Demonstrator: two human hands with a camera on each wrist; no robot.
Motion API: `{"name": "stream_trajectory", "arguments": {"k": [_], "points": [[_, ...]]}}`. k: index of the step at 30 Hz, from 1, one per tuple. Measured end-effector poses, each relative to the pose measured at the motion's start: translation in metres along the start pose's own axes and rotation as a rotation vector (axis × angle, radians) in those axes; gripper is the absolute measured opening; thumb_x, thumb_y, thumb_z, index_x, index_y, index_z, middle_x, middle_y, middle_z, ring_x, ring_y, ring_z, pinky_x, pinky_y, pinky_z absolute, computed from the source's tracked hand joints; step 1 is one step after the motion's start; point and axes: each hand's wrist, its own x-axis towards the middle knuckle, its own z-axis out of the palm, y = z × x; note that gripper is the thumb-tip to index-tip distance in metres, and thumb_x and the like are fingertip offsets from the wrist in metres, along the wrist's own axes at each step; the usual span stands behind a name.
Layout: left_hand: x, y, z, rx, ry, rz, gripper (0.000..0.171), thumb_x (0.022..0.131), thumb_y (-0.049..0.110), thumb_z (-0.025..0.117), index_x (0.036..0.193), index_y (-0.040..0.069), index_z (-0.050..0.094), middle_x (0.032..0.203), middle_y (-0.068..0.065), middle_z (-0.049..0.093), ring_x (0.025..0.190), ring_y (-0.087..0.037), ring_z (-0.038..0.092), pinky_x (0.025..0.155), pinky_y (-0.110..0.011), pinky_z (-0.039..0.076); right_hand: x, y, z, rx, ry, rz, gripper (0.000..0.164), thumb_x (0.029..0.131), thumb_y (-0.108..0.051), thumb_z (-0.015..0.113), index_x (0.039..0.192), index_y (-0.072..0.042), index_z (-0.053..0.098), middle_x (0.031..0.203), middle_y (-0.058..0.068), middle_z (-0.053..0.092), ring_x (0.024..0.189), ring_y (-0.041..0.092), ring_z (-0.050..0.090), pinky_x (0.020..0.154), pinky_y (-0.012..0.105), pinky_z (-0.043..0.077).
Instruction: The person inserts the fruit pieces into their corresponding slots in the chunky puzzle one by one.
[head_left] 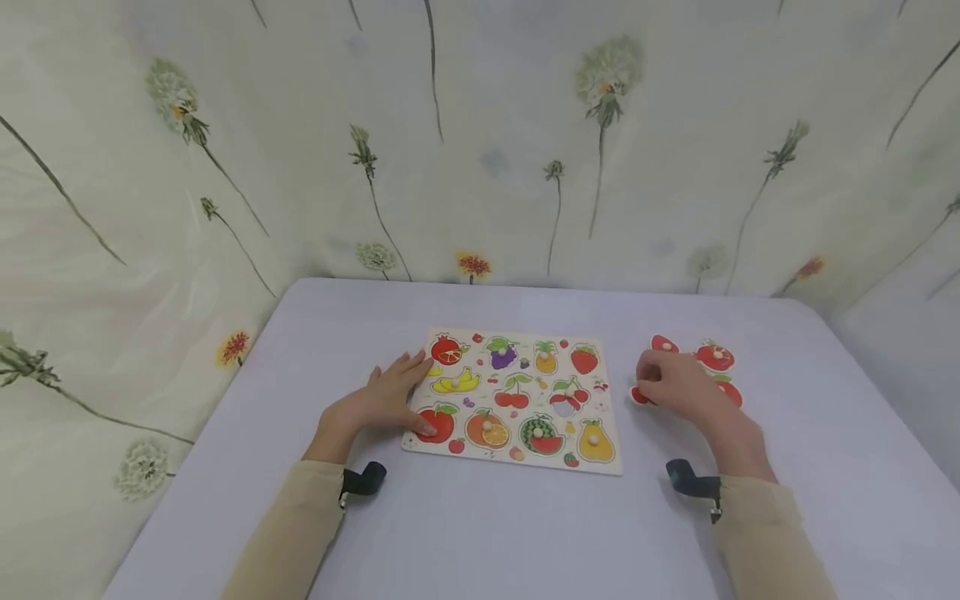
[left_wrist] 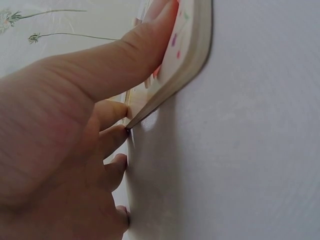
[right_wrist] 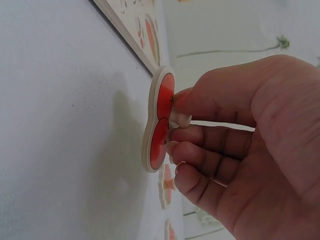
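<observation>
My left hand lies at the left edge of the wooden fruit puzzle board, its thumb over the printed apple at the near left corner. In the left wrist view, that thumb presses on the board's top and the other fingers reach along its side. To the right of the board, my right hand pinches a red puzzle piece shaped like two joined cherries by its small wooden knob. The piece stands on edge in the right wrist view, a shadow beside it.
Around the right hand lie more fruit pieces: a red one behind it, a pomegranate piece and a red piece with a green leaf. A flower-patterned curtain hangs behind the white table.
</observation>
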Motion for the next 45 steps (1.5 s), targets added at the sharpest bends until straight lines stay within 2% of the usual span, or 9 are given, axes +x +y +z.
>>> {"name": "stream_trajectory", "arguments": {"k": [10,16,25,33,37,45], "points": [[0.001,-0.003,0.003,0.003,0.010,0.000,0.110,0.073,0.046,0.083,0.160,0.018,0.022,0.169,-0.002,0.011,0.157,-0.030,0.001,0.123,-0.065,0.001,0.004,-0.022,0.010,0.037,-0.005,-0.053,0.020,0.089,-0.028,0.072,0.099,-0.013,0.064,0.087,0.004,0.065,0.082,0.019,0.057,0.069,0.027,0.052],[0.003,-0.005,0.006,-0.012,0.007,0.000,0.110,0.073,0.047,0.083,0.159,0.018,0.022,0.169,-0.001,0.011,0.158,-0.029,0.000,0.123,-0.064,0.000,0.009,-0.036,0.020,0.070,-0.032,-0.085,0.017,0.091,-0.028,0.071,0.097,-0.015,0.063,0.091,0.003,0.065,0.085,0.019,0.058,0.070,0.027,0.052],[0.004,-0.007,0.006,0.011,0.016,-0.008,0.110,0.073,0.048,0.083,0.160,0.019,0.021,0.169,0.000,0.011,0.158,-0.028,0.000,0.124,-0.064,0.001,0.022,-0.063,0.034,0.042,-0.037,-0.171,0.005,0.092,-0.020,0.066,0.089,-0.016,0.064,0.086,0.003,0.063,0.084,0.020,0.057,0.069,0.029,0.048],[0.003,-0.003,0.002,0.012,0.010,-0.011,0.110,0.073,0.047,0.083,0.160,0.019,0.022,0.169,0.000,0.011,0.158,-0.027,0.000,0.124,-0.064,0.002,0.029,-0.090,0.045,0.011,-0.056,-0.243,0.007,0.091,-0.020,0.066,0.085,-0.018,0.062,0.081,0.001,0.061,0.083,0.019,0.056,0.065,0.028,0.045],[0.001,0.000,0.000,0.001,0.002,-0.017,0.109,0.073,0.046,0.083,0.160,0.019,0.022,0.170,0.000,0.010,0.158,-0.027,0.000,0.124,-0.064,0.001,0.029,-0.098,0.047,0.012,-0.061,-0.249,0.008,0.092,-0.019,0.064,0.084,-0.018,0.061,0.078,0.001,0.059,0.077,0.018,0.055,0.061,0.028,0.044],[-0.001,0.002,-0.002,0.004,-0.004,-0.018,0.109,0.074,0.046,0.083,0.160,0.018,0.021,0.169,-0.001,0.011,0.158,-0.028,0.001,0.123,-0.064,0.001,0.030,-0.111,0.050,-0.008,-0.072,-0.292,0.007,0.091,-0.018,0.064,0.085,-0.019,0.063,0.077,-0.001,0.061,0.076,0.017,0.056,0.063,0.028,0.045]]}}
